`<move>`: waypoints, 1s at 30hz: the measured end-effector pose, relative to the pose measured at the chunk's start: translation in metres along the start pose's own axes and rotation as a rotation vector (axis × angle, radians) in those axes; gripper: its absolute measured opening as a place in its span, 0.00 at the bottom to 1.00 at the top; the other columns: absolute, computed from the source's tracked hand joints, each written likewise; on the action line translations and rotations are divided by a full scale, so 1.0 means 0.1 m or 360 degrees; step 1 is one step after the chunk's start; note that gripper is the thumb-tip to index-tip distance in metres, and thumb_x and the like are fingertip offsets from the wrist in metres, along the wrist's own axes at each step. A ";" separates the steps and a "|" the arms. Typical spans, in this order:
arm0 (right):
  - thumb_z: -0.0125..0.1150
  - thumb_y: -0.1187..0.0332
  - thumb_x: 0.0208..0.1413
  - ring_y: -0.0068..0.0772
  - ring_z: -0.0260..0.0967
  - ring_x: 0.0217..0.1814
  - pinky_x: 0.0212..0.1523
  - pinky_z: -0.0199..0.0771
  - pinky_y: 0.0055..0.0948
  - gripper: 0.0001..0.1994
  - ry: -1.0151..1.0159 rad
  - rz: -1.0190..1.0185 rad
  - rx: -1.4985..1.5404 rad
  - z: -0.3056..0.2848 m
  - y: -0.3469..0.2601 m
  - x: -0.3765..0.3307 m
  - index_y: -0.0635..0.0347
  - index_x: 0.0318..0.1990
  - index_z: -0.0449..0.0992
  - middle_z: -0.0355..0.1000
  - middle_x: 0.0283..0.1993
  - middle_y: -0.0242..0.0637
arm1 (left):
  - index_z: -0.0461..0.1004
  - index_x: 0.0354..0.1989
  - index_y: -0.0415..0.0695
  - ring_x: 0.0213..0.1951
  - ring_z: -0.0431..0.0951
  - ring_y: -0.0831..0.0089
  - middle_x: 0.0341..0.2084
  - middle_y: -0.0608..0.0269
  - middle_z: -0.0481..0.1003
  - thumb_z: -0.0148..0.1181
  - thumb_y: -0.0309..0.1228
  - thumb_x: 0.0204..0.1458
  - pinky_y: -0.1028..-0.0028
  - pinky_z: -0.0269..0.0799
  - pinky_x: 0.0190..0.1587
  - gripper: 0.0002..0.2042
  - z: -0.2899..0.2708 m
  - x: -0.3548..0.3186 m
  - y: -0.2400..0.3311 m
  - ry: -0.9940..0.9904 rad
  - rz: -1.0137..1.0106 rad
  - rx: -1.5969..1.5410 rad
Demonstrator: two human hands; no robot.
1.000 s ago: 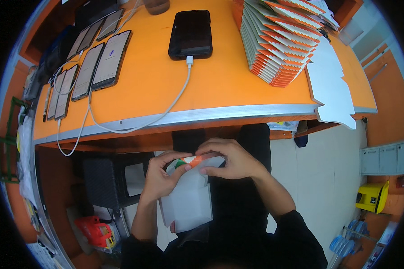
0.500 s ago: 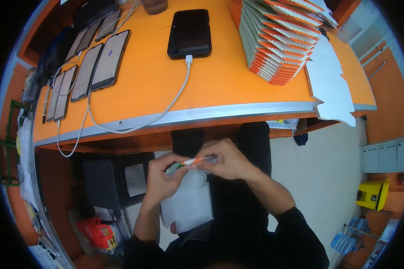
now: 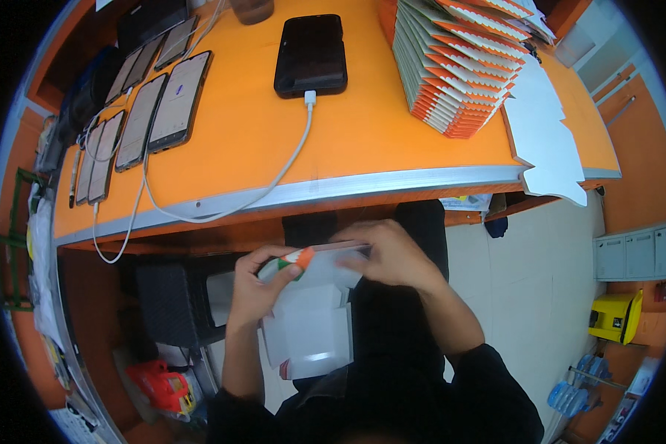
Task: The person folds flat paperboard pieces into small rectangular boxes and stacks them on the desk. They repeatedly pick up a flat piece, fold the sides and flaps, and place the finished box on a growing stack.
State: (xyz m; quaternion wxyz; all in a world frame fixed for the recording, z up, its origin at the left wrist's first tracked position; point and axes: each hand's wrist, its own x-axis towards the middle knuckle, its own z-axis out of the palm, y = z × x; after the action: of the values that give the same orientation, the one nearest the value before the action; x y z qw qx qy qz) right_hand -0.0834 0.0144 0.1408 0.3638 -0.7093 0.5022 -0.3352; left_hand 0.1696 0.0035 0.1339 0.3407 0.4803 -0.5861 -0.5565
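Note:
Below the desk edge, over my lap, both hands hold a flat white cardboard box blank (image 3: 311,325) with an orange and green end. My left hand (image 3: 255,285) grips its left end by the orange part. My right hand (image 3: 392,255) pinches the upper right edge, fingers curled over the fold. The unfolded white flaps hang down toward my lap.
The orange desk (image 3: 251,140) carries a black phone (image 3: 311,55) on a white cable (image 3: 274,185), a row of several phones (image 3: 152,111) at the left, and a fanned stack of orange-and-white flat boxes (image 3: 466,66) beside white sheets (image 3: 544,129). A yellow bin (image 3: 616,314) stands on the floor at right.
The box blank has tipped from nearly edge-on to show more of its white face. Both hands stayed on its ends, shifting slightly.

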 end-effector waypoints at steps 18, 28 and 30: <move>0.74 0.74 0.46 0.35 0.78 0.33 0.32 0.77 0.26 0.09 0.0829 -0.0279 -0.0042 0.25 -0.08 0.03 0.66 0.35 0.82 0.79 0.36 0.42 | 0.73 0.56 0.39 0.52 0.75 0.69 0.49 0.57 0.77 0.82 0.24 0.33 0.69 0.70 0.57 0.35 -0.10 -0.05 0.21 -0.0121 0.0300 0.0073; 0.71 0.80 0.46 0.41 0.81 0.41 0.42 0.81 0.32 0.08 0.1076 -0.0574 -0.0049 0.34 -0.27 -0.04 0.68 0.36 0.82 0.80 0.40 0.47 | 0.77 0.52 0.37 0.48 0.76 0.71 0.45 0.56 0.78 0.63 0.37 0.60 0.72 0.69 0.52 0.17 0.00 -0.26 0.38 0.0163 0.0418 -0.0039; 0.70 0.80 0.47 0.43 0.81 0.42 0.44 0.82 0.32 0.08 0.1081 -0.0628 -0.0080 0.26 -0.40 -0.01 0.69 0.37 0.82 0.81 0.40 0.48 | 0.77 0.52 0.37 0.48 0.76 0.71 0.45 0.56 0.78 0.60 0.42 0.62 0.72 0.69 0.52 0.20 0.03 -0.27 0.45 0.0219 0.0412 -0.0138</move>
State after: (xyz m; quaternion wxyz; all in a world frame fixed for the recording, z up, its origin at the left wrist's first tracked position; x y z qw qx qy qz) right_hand -0.0431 0.0292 0.1616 0.0880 -0.6497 0.4560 -0.6018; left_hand 0.1670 0.0263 0.1811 0.4694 0.4224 -0.5939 -0.4985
